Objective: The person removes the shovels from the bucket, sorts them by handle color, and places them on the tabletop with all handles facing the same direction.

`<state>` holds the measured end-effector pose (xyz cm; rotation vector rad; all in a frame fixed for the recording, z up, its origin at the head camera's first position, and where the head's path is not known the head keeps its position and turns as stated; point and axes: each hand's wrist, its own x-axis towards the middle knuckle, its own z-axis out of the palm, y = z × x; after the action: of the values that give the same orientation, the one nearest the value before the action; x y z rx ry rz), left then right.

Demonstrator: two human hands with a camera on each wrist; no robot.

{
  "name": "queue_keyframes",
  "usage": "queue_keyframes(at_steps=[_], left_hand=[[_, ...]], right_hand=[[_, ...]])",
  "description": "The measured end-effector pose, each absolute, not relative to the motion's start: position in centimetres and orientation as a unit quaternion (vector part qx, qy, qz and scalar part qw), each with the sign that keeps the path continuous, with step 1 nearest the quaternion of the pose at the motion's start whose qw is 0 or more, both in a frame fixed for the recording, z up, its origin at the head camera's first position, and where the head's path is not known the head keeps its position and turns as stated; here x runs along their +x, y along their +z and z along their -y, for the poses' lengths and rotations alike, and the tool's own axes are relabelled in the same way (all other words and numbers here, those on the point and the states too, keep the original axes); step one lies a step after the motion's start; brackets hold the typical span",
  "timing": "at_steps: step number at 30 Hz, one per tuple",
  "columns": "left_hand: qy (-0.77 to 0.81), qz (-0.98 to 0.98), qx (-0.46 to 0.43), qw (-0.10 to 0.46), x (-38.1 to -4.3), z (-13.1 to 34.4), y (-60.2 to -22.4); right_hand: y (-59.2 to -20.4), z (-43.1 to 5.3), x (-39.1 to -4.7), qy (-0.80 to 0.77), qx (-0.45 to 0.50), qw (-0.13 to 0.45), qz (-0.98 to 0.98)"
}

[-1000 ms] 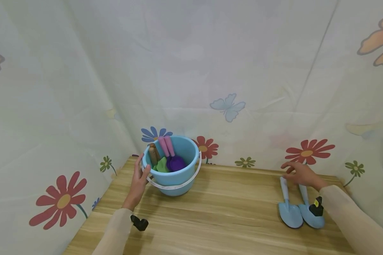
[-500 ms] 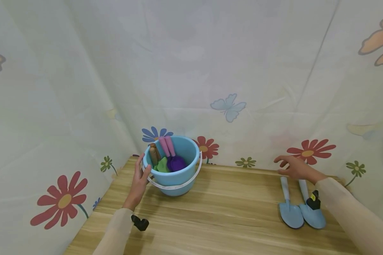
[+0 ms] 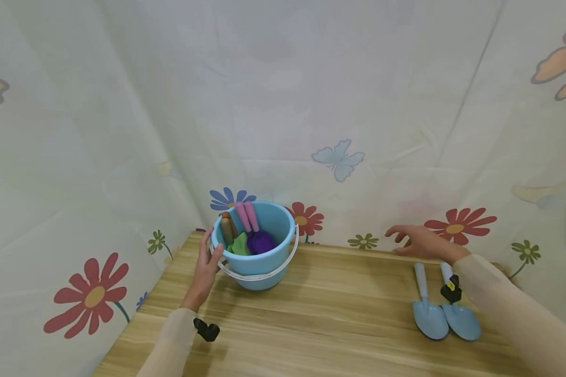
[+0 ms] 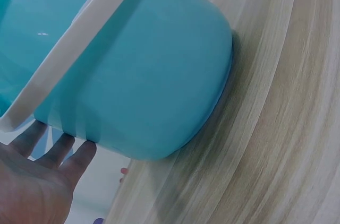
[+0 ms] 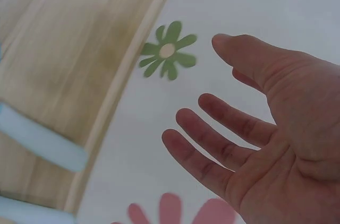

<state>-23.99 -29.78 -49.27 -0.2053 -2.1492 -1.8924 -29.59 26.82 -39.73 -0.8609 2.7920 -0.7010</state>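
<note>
A light blue bucket [image 3: 264, 269] stands at the left of the wooden table, its white carrying handle [image 3: 264, 276] hanging down in front. Inside are purple scoops [image 3: 261, 242] with two pink handles, and green tools [image 3: 239, 244] beside brown wooden handles. My left hand [image 3: 205, 269] rests against the bucket's left side, thumb near the rim; in the left wrist view its straight fingers [image 4: 79, 160] touch the wall. Over the table's back edge my right hand [image 3: 420, 242] hovers with spread fingers and holds nothing. Below it lie two blue trowels, one left [image 3: 430, 319], one right [image 3: 462, 320].
The table [image 3: 330, 314] ends at a back edge against a pale curtain [image 3: 273, 104] printed with flowers and butterflies. A small black device [image 3: 206, 330] sits on the left wrist, another [image 3: 451, 289] on the right wrist, overlapping the right trowel in the head view.
My right hand has moved left and a little up, away from the trowel handles. The left hand and the bucket have stayed where they were.
</note>
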Motion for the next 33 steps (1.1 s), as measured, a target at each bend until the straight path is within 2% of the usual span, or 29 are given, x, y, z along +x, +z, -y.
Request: queue_keyframes(at_steps=[7,23,33], left_hand=[[-0.655,0.741,-0.068,0.133,-23.9,29.7,-49.2],[-0.652,0.743,-0.074,0.137,-24.0,29.9,-49.4],[-0.653,0.741,-0.078,0.137,-24.1,29.9,-49.5]], right_hand=[[-37.3,-24.8,-29.9,-0.234,-0.326,0.072,-0.913],[-32.9,-20.5,-29.3,-0.2,-0.349,0.087,-0.911],[-31.3,-18.2,-29.6,-0.182,-0.38,0.023,-0.907]])
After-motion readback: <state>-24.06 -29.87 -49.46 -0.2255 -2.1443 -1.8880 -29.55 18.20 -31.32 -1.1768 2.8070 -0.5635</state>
